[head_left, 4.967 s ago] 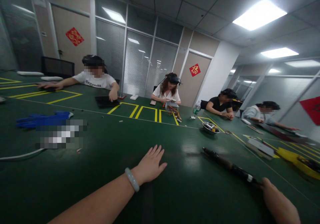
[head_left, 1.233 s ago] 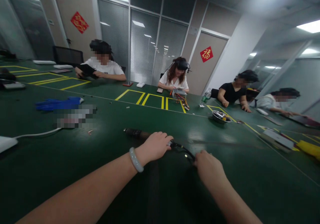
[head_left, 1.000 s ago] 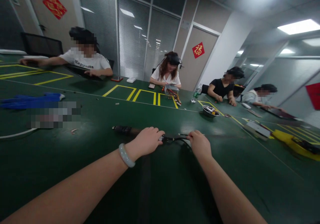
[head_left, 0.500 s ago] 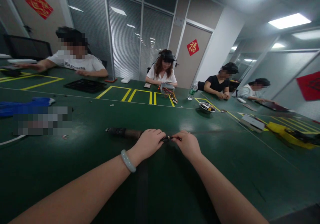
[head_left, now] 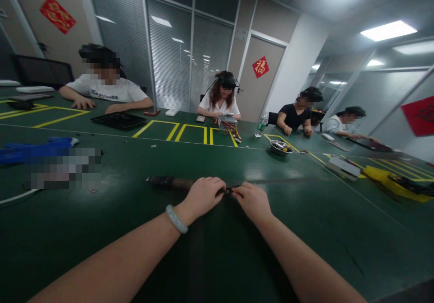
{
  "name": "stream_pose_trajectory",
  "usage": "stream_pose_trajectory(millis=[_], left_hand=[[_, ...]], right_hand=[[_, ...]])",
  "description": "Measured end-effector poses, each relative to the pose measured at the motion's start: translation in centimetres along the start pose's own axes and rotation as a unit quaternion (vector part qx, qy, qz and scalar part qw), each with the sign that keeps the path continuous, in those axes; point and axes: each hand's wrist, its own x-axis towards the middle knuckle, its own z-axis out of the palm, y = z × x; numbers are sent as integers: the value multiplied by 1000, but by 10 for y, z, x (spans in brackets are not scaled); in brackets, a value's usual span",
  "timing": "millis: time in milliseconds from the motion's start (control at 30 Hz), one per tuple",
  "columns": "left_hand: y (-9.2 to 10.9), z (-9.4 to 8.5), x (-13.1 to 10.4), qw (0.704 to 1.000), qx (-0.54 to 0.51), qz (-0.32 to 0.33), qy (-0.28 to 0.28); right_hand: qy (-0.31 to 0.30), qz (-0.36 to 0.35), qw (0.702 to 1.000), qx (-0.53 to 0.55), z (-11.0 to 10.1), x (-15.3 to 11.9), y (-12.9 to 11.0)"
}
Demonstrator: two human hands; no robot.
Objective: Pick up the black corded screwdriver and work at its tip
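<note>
A long dark rod-shaped device (head_left: 166,182) with a black left end and a brownish barrel lies across the green table, roughly level. My left hand (head_left: 203,197), a pale bangle on its wrist, is closed around its right part and hides much of it. Between my two hands shows a small dark end piece (head_left: 228,190) with a tiny bright spot. The fingertips of my right hand (head_left: 251,199) pinch at this end piece; their closed grip covers most of it. Whether the end piece is joined to the rod I cannot tell.
Yellow tape marks the green table (head_left: 135,249). A metal bowl (head_left: 280,148) of small parts, a water bottle (head_left: 261,125) and a wired grey box (head_left: 226,122) stand farther back. A blue item (head_left: 37,148) lies left, a yellow one (head_left: 393,181) right. Several people sit opposite.
My fingers have drawn slightly closer together over the end piece. The view has tilted a little. At the far left, a co-worker's hand has come back from the white item toward the body.
</note>
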Motion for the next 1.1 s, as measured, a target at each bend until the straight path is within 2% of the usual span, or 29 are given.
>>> stream_pose_trajectory(millis=[400,667,900,1100], left_hand=[[0,-2,1,1000,-4,-4,-10],[-2,0,2,1000,-14,8,-14],[1,0,3,1000,-1,-9,-16],[2,-2,3,1000,13,-10,-25]], right_hand=[[14,-20,999,48,4,0,-1],[6,-44,999,25,4,1,-5],[6,-64,998,-7,1,3,-10],[25,-73,996,34,11,6,-5]])
